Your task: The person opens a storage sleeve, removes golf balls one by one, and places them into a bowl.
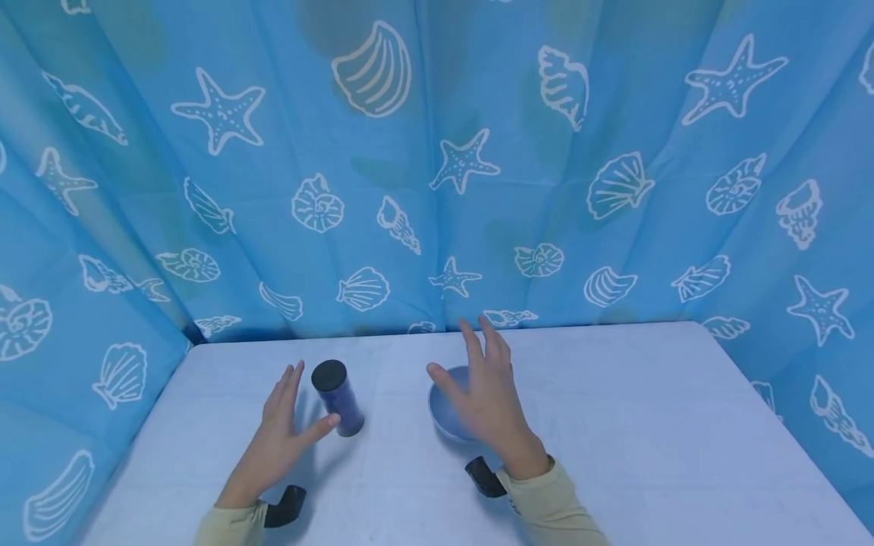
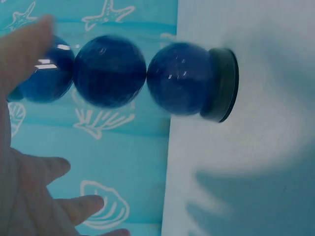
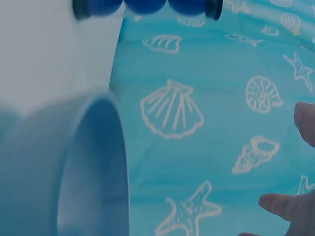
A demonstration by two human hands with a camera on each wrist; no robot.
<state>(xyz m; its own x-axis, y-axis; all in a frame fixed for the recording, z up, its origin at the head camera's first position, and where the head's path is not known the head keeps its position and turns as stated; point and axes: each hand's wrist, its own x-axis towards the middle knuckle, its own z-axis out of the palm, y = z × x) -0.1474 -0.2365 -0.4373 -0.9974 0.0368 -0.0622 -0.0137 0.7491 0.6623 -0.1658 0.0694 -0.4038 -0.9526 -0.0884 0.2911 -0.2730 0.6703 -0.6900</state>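
Note:
A clear tube of blue balls [image 1: 341, 400] with black ends stands upright on the left half of the table. My left hand [image 1: 276, 440] is beside it, fingers extended and thumb reaching across in front of it; I cannot tell whether the thumb touches. In the left wrist view three dark blue balls [image 2: 110, 71] show in a row, above a black base [image 2: 224, 84]. To the right sits a light blue bowl [image 1: 447, 413], its inside seen partly in the right wrist view. My right hand [image 1: 488, 394] hovers over the bowl with spread fingers, holding nothing and hiding its right side.
A white-covered table [image 1: 649, 425] lies under everything. Blue curtains [image 1: 437, 152] printed with shells and starfish hang behind it and along both sides. Each wrist wears a black camera mount, such as the left mount [image 1: 287, 506].

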